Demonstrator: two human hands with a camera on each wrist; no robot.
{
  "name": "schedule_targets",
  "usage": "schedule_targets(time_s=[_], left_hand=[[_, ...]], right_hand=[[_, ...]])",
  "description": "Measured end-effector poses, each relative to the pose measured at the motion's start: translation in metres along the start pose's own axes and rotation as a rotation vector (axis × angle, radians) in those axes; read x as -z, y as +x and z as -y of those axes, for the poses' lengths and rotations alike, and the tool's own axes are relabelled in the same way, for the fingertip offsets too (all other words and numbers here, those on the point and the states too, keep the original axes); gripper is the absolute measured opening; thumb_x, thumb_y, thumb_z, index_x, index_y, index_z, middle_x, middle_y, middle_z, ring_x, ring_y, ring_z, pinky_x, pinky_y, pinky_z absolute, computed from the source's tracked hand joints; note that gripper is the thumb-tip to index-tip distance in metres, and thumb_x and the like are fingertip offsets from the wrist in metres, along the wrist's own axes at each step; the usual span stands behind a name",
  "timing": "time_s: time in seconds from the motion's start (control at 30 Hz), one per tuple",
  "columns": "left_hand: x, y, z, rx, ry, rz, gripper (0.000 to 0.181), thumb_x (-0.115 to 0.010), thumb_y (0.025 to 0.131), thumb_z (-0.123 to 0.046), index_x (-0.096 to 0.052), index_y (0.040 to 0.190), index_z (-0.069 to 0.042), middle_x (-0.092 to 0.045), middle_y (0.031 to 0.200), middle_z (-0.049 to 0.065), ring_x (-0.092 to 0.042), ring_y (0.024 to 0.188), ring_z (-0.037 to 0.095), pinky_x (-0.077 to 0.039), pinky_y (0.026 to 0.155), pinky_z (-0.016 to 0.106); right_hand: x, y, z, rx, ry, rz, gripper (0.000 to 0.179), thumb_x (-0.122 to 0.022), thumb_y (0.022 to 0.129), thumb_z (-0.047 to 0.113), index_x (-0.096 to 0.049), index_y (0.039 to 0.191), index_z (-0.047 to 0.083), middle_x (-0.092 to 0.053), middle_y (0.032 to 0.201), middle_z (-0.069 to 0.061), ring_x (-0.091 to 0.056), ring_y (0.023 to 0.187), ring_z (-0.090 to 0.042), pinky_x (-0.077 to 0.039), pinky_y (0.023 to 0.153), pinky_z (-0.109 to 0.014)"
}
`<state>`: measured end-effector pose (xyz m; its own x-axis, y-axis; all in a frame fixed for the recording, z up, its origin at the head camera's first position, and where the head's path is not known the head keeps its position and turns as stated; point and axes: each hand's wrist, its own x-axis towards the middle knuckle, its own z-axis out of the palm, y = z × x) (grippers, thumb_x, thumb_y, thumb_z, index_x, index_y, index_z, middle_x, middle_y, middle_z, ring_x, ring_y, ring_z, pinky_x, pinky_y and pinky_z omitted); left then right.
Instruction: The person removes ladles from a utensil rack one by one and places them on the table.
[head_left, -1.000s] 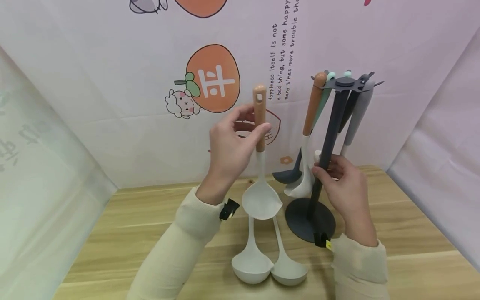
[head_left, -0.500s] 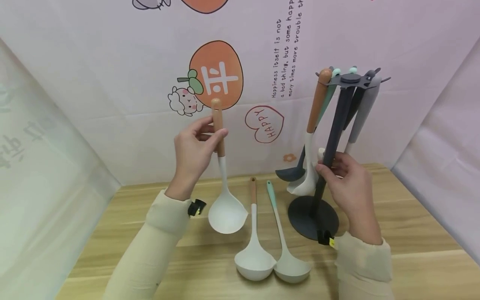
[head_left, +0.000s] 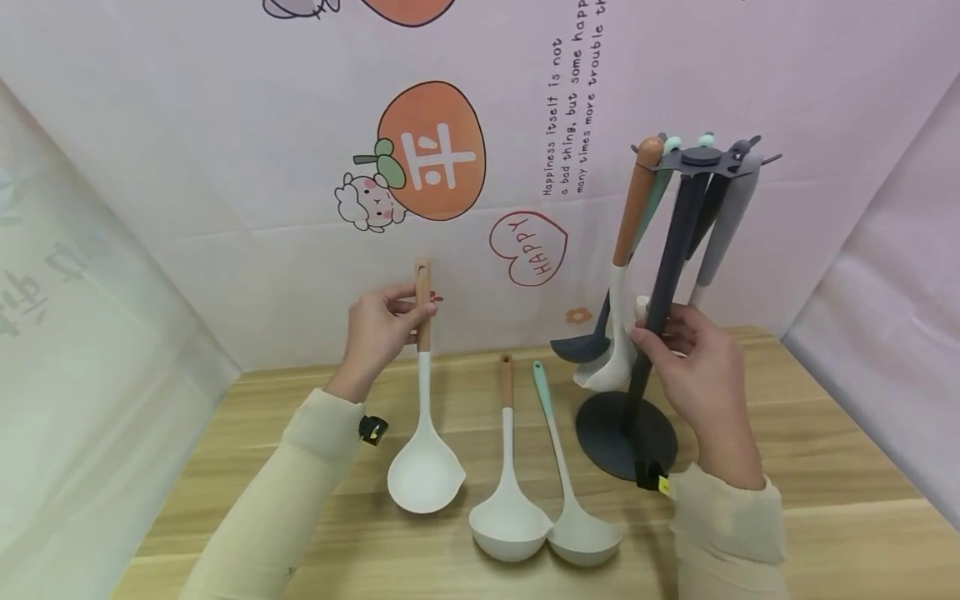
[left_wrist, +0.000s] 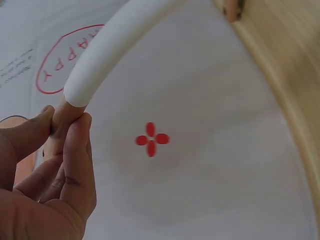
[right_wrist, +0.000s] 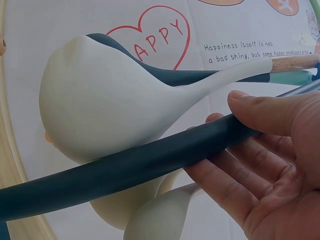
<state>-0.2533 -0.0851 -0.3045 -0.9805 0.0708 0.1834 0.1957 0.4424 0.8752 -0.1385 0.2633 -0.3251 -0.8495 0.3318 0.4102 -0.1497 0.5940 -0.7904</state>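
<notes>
In the head view my left hand [head_left: 381, 337] pinches the wooden handle of a white ladle [head_left: 426, 479], bowl end down. Whether that bowl touches the table cannot be told. The left wrist view shows thumb and fingertips on the handle, just below the white neck [left_wrist: 102, 62]. My right hand [head_left: 697, 367] grips the dark pole [head_left: 670, 258] of a utensil stand, thumb on one side and fingers on the other. Close to that hand hangs another white ladle [right_wrist: 105, 100] with a wooden handle. A dark ladle [head_left: 581, 348] hangs behind it.
On the table [head_left: 247, 467], a wooden-handled white ladle [head_left: 510, 529] and a mint-handled ladle [head_left: 585, 537] lie side by side, bowls nearly touching. The stand's round base [head_left: 600, 433] is to their right. A grey handle [head_left: 727, 225] hangs at the rack's right. A printed cloth [head_left: 247, 167] rises behind.
My left hand has carried the ladle leftward, away from the two lying ladles, then lowered it toward the table. My right hand keeps its grip on the pole.
</notes>
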Motion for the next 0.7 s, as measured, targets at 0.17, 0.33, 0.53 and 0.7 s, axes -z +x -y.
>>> schedule_targets(time_s=[0.17,0.33,0.53,0.7], left_hand=[[-0.004,0.004,0.019,0.078,0.016,0.071,0.037,-0.076,0.098,-0.018,-0.072,0.132,-0.004,-0.079,0.112,0.022,-0.079,0.087,0.022,-0.067,0.072,0.031],[-0.006,0.006,0.037,0.148,-0.041,0.136,0.04,-0.076,0.098,-0.017,-0.069,0.133,0.001,-0.077,0.116,0.026,-0.078,0.084,0.019,-0.067,0.073,0.03],[-0.015,0.007,0.055,0.209,-0.094,0.187,0.041,-0.075,0.098,-0.015,-0.067,0.134,0.004,-0.076,0.117,0.027,-0.078,0.081,0.015,-0.067,0.07,0.028],[-0.027,0.008,0.065,0.254,-0.077,0.194,0.04,-0.075,0.098,-0.014,-0.068,0.133,0.005,-0.077,0.115,0.027,-0.077,0.084,0.017,-0.066,0.067,0.026]], right_hand=[[0.0,0.0,0.0,0.004,-0.004,0.0,0.036,-0.078,0.097,0.019,-0.07,0.128,0.001,-0.078,0.113,-0.023,-0.057,0.08,0.027,-0.047,0.076,0.003],[0.0,0.0,0.002,-0.008,-0.009,0.002,0.037,-0.078,0.097,0.019,-0.07,0.129,0.002,-0.078,0.114,-0.022,-0.056,0.08,0.027,-0.047,0.076,0.004],[0.0,0.0,0.002,-0.012,-0.015,-0.001,0.037,-0.078,0.097,0.019,-0.07,0.128,0.002,-0.078,0.114,-0.022,-0.056,0.08,0.027,-0.046,0.076,0.004],[0.001,0.0,0.001,-0.022,-0.02,0.004,0.038,-0.077,0.097,0.021,-0.07,0.129,0.002,-0.078,0.116,-0.022,-0.056,0.08,0.027,-0.046,0.077,0.004]])
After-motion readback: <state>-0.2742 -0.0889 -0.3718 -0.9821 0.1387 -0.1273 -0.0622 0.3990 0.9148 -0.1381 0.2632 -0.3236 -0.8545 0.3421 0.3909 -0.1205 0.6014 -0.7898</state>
